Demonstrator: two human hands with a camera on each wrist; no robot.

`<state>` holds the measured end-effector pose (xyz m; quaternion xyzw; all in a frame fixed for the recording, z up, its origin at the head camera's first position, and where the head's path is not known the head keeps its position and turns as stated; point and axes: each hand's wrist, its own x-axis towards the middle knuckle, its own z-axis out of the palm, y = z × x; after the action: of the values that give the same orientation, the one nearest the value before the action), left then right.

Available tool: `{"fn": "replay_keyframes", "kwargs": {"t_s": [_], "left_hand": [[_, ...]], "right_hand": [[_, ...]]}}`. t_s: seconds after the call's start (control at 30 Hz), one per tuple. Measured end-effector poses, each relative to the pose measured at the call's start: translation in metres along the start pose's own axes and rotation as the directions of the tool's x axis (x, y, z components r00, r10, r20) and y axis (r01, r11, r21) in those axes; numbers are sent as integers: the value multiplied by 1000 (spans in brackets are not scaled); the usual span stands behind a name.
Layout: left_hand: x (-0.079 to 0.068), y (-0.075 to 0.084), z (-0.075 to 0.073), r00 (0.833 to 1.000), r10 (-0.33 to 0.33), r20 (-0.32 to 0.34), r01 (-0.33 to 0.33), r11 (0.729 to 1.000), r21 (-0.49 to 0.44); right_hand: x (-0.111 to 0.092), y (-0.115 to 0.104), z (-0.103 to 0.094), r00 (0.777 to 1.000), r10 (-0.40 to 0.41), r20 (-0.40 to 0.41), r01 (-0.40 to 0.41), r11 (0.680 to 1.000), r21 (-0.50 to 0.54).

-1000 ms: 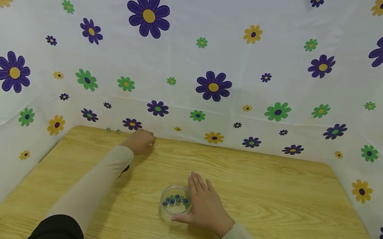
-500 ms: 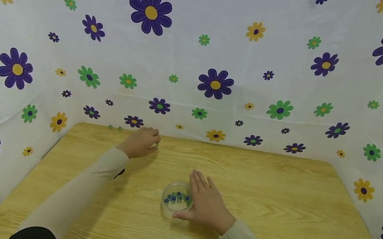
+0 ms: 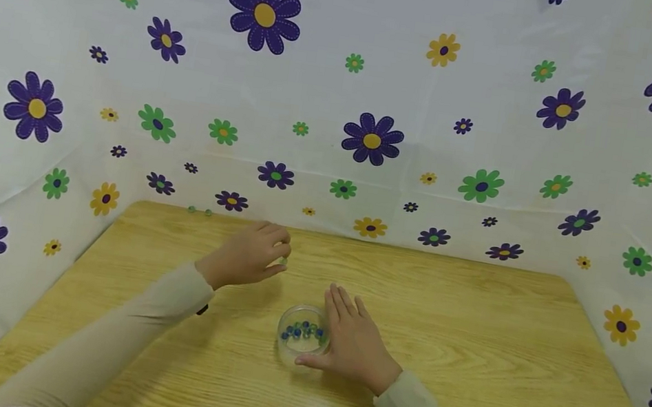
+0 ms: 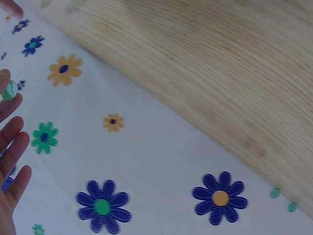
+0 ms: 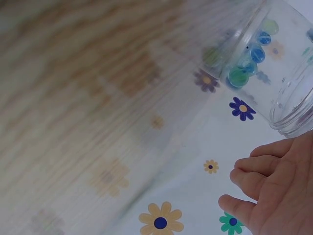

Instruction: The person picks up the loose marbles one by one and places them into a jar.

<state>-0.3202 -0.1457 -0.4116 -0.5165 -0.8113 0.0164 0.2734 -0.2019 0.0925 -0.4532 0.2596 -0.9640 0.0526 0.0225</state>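
Observation:
My left hand point(image 3: 248, 256) pinches a green glass marble point(image 4: 10, 90) between thumb and fingertips, above the table and to the far left of the clear jar point(image 5: 274, 105). The jar stands upright with several blue and green marbles point(image 3: 297, 333) on its bottom. Its open top faces up. Against the jar's right side rests my right hand point(image 3: 358, 343), fingers straight and pointing away, thumb stretched along the near side. In the right wrist view that hand's fingers are only partly seen.
Two more green marbles, one point(image 3: 191, 209) beside the other point(image 3: 208, 213), lie at the table's back left edge by the flowered cloth point(image 3: 317, 91). The cloth rises behind and on both sides of the wooden table point(image 3: 470, 335).
My left hand has moved right and nearer from the table's back edge, carrying the pinched marble. The right hand and the jar have stayed in place.

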Motion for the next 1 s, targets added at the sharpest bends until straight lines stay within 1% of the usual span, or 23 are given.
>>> {"fn": "replay_keyframes", "kwargs": {"t_s": [0.07,0.13,0.3,0.5,0.67,0.8,1.0], "left_hand": [[2,8,-7,999,28,-33,-28,1000,3],[4,16,-13,998,50,-49,-50,999,13],[4,33,-24,995,88,-44,-87,996,18],[3,52,-34,992,124,-37,-122,992,33],[2,66,-36,988,152,-21,-151,988,33],[0,74,-36,986,166,-6,-166,986,24],[-3,82,-35,983,178,41,-178,984,-2]], "right_hand": [[0,0,-1,1000,2,4,-2,1000,4],[0,0,-1,1000,4,5,-4,1000,8],[-1,0,-1,1000,2,0,-2,1000,6],[0,0,1,1000,-2,-9,3,1000,10],[0,1,3,999,-10,-33,9,1000,-21],[0,2,4,999,-8,-37,7,1000,-20],[-1,0,4,999,-8,-39,7,1000,-17]]}}
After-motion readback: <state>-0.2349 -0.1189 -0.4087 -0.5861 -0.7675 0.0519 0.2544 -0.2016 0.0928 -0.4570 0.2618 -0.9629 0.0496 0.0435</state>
